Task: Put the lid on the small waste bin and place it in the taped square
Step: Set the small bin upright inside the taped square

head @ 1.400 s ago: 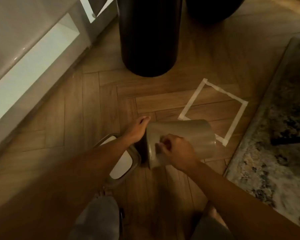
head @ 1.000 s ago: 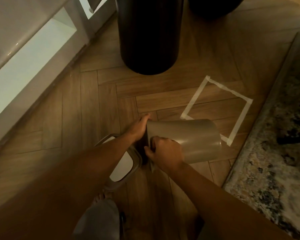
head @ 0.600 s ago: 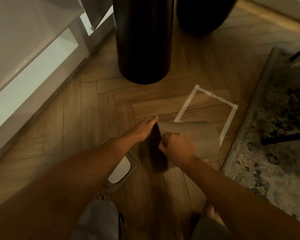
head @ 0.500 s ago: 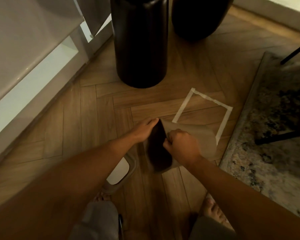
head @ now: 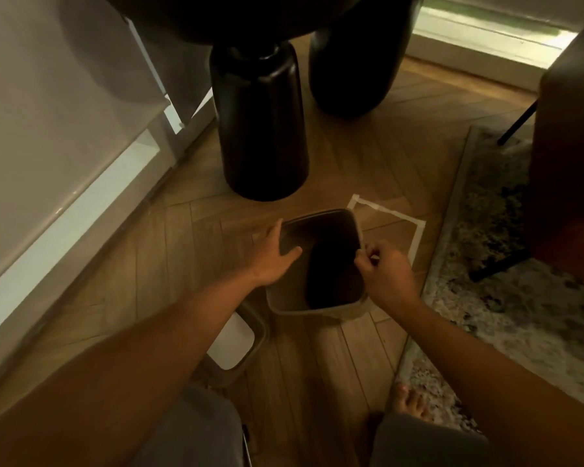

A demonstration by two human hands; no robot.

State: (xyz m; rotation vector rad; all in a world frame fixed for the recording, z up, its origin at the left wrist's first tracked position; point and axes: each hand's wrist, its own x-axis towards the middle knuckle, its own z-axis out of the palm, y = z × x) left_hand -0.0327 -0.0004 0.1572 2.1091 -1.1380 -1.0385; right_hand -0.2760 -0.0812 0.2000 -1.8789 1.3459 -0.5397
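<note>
- The herringbone wooden floor (head: 189,264) filled most of the dim, warm-lit room and carried everything in view.
- A pale grey wall or cabinet front with a bright white base strip (head: 58,210) ran diagonally down the left side.
- A mottled grey-and-cream patterned rug (head: 506,264) lay along the right, its edge just beside the taped square.
- A brown upholstered chair on thin black legs (head: 567,156) stood on that rug at the far right.
- Two tall glossy black cylindrical table legs (head: 263,129) stood on the floor beyond the bin, under a dark rounded top.
- The small taupe plastic waste bin (head: 314,310) stood upright with its open mouth facing up and no lid on it; it overlapped the near-left part of the square, and how much of its base sat inside could not be told.
- The taupe-framed white bin lid (head: 231,347) lay flat on the floor just beside the bin's near-left corner, partly hidden by the left forearm.
- The white masking-tape square (head: 417,235) showed only its far and right sides past the bin.
- The left hand (head: 273,254) lay spread on the bin's left rim, thumb inside.
- The right hand (head: 385,271) pinched the right rim, fingers curled tight.
- Bare toes (head: 410,402) showed at the rug's near edge.
</note>
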